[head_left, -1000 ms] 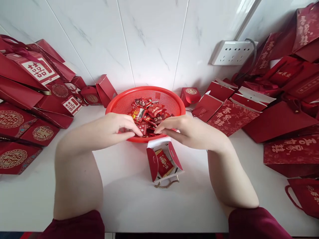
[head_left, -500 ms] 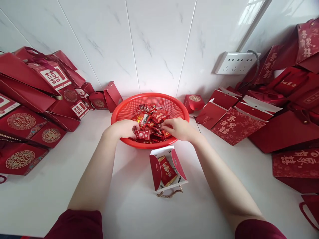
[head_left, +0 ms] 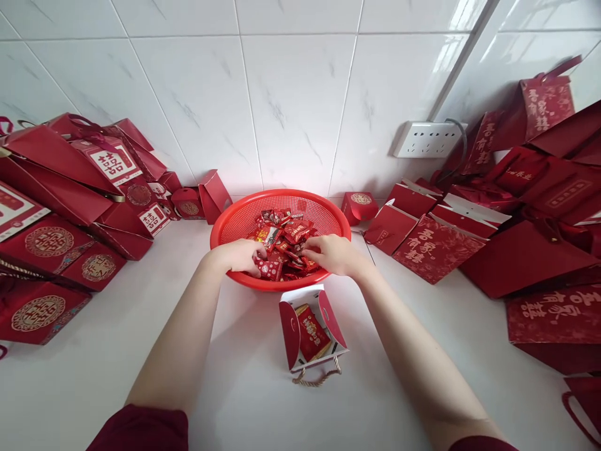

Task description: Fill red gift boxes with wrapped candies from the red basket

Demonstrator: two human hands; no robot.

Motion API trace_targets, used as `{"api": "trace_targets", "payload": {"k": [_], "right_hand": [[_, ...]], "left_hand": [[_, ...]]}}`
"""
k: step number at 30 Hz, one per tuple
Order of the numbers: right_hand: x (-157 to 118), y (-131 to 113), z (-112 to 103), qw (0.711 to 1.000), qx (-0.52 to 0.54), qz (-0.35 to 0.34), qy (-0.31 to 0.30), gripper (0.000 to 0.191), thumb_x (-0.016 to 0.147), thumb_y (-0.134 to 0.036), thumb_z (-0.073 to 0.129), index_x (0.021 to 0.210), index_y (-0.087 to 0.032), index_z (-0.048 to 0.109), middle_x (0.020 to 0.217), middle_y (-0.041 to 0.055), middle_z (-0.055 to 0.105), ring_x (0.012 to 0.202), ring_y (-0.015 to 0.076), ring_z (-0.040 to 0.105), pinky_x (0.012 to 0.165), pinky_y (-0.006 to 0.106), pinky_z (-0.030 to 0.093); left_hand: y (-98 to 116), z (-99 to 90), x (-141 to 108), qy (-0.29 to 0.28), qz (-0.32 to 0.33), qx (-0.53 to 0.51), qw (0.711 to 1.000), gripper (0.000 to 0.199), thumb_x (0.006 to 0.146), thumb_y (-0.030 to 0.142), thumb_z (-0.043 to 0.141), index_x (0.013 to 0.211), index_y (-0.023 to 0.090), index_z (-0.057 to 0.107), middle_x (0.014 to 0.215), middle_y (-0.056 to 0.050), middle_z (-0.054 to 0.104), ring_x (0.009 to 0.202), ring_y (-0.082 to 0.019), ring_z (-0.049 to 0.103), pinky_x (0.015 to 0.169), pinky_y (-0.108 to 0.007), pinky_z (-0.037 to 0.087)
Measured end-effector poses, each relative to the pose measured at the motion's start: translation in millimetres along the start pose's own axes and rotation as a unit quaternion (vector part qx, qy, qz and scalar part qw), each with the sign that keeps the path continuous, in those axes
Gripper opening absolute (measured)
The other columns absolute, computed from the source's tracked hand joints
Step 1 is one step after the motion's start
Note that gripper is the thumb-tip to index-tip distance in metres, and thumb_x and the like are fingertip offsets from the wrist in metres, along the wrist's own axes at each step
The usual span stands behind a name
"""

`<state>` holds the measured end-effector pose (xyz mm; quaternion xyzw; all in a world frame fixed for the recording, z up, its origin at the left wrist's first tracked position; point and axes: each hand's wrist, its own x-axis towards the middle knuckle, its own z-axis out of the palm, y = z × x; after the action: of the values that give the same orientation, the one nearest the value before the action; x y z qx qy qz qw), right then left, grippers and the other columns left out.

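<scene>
A red perforated basket [head_left: 230, 216] holds a heap of red-wrapped sweets [head_left: 298, 230]. Over its left rim reaches my left hand [head_left: 240, 255], fingers and thumb closed on a dotted red sweet packet [head_left: 269, 270]. My right hand [head_left: 332, 254] comes in over the right side, its fingers curled down among the wrappers; whatever it grips is hidden. In front of the basket stands an open red-and-white gift box [head_left: 288, 335] with a rope handle [head_left: 317, 379]. Inside the box lies a red packet with gold lettering [head_left: 313, 335].
Red gift boxes [head_left: 49, 241] are piled along the left. Red paper bags and boxes [head_left: 429, 247] crowd the right side. A small red box [head_left: 359, 208] sits behind the basket by the tiled wall, and a white power strip [head_left: 428, 139] is mounted there.
The whole view has shifted, so the basket and boxes appear slightly lower. My left fingers have closed further on the dotted packet, which is tilted more. My right hand stays among the sweets.
</scene>
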<state>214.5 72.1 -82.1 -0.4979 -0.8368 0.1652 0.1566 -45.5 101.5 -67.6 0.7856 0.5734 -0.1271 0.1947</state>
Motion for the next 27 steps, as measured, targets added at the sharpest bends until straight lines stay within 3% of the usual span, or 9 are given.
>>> {"api": "trace_targets", "payload": {"k": [5, 10, 12, 14, 16, 18, 23, 25, 27], "right_hand": [[0, 0, 0, 1.0, -0.005, -0.005, 0.003, 0.026, 0.092, -0.038, 0.048, 0.075, -0.022, 0.06, 0.078, 0.0013, 0.068, 0.07, 0.0148, 0.058, 0.056, 0.026, 0.029], [-1, 1, -1, 1.0, 0.002, -0.003, -0.001, 0.027, 0.092, -0.039, 0.048, 0.075, -0.022, 0.059, 0.081, 0.0019, 0.069, 0.071, 0.0154, 0.058, 0.058, 0.027, 0.031], [0, 3, 0, 1.0, 0.004, 0.0, -0.003, 0.027, 0.092, -0.039, 0.048, 0.075, -0.022, 0.06, 0.082, 0.002, 0.069, 0.072, 0.0158, 0.059, 0.059, 0.028, 0.032], [0, 4, 1, 1.0, 0.006, 0.0, -0.004, 0.028, 0.093, -0.039, 0.047, 0.077, -0.022, 0.062, 0.083, 0.0018, 0.07, 0.074, 0.0161, 0.059, 0.06, 0.028, 0.033], [0, 4, 1, 1.0, 0.009, 0.001, -0.006, 0.028, 0.093, -0.04, 0.047, 0.079, -0.022, 0.063, 0.083, 0.0014, 0.07, 0.075, 0.0161, 0.06, 0.061, 0.028, 0.034], [0, 4, 1, 1.0, 0.01, 0.002, -0.007, 0.027, 0.093, -0.04, 0.048, 0.078, -0.022, 0.063, 0.081, 0.0009, 0.07, 0.074, 0.016, 0.06, 0.061, 0.028, 0.034], [0, 3, 0, 1.0, 0.009, 0.006, -0.005, 0.028, 0.092, -0.04, 0.048, 0.076, -0.022, 0.061, 0.079, 0.0006, 0.069, 0.072, 0.0159, 0.058, 0.059, 0.028, 0.032], [0, 3, 1, 1.0, 0.008, 0.005, -0.006, 0.028, 0.092, -0.04, 0.048, 0.076, -0.022, 0.061, 0.08, 0.0011, 0.069, 0.073, 0.016, 0.059, 0.059, 0.028, 0.033], [1, 4, 1, 1.0, 0.009, 0.003, -0.007, 0.027, 0.092, -0.039, 0.049, 0.078, -0.022, 0.063, 0.082, 0.0013, 0.07, 0.075, 0.0164, 0.06, 0.06, 0.028, 0.033]], "left_hand": [[-1, -2.0, -1, 0.01, 0.031, -0.012, 0.999, 0.044, 0.065, 0.057, 0.069, 0.095, 0.026, 0.076, 0.093, -0.005, 0.074, 0.084, -0.023, 0.066, 0.067, -0.027, 0.046], [5, -2.1, -3, 0.023, 0.075, -0.036, 0.996, 0.029, 0.061, 0.048, 0.075, 0.079, 0.026, 0.076, 0.085, -0.003, 0.073, 0.079, -0.022, 0.066, 0.065, -0.027, 0.046], [8, -2.3, -4, 0.022, 0.088, -0.062, 0.994, 0.026, 0.065, 0.044, 0.073, 0.085, 0.027, 0.076, 0.089, -0.002, 0.074, 0.081, -0.021, 0.067, 0.068, -0.026, 0.049], [8, -2.9, -5, 0.077, 0.082, -0.12, 0.986, 0.031, 0.076, 0.037, 0.063, 0.104, 0.027, 0.074, 0.106, -0.004, 0.073, 0.087, -0.019, 0.069, 0.073, -0.026, 0.052], [6, -4.2, -6, 0.169, 0.045, -0.146, 0.974, 0.042, 0.083, 0.025, 0.049, 0.121, 0.027, 0.066, 0.125, -0.005, 0.067, 0.098, -0.018, 0.069, 0.083, -0.028, 0.053], [3, -5.6, -5, 0.212, 0.001, -0.119, 0.97, 0.045, 0.08, 0.017, 0.045, 0.116, 0.026, 0.069, 0.128, -0.004, 0.066, 0.106, -0.019, 0.067, 0.093, -0.031, 0.051], [2, -3.1, -1, 0.101, -0.061, -0.021, 0.993, 0.023, 0.066, 0.015, 0.055, 0.066, 0.027, 0.075, 0.089, -0.001, 0.077, 0.097, -0.027, 0.067, 0.11, -0.051, 0.033], [7, 0.0, 2, 0.085, -0.088, 0.009, 0.992, 0.016, 0.064, 0.016, 0.058, 0.058, 0.024, 0.071, 0.079, -0.003, 0.076, 0.096, -0.029, 0.067, 0.113, -0.058, 0.023], [11, 2.5, 4, 0.075, -0.107, 0.028, 0.991, 0.01, 0.06, 0.017, 0.062, 0.055, 0.023, 0.069, 0.072, -0.005, 0.074, 0.092, -0.029, 0.067, 0.111, -0.058, 0.025]]}}
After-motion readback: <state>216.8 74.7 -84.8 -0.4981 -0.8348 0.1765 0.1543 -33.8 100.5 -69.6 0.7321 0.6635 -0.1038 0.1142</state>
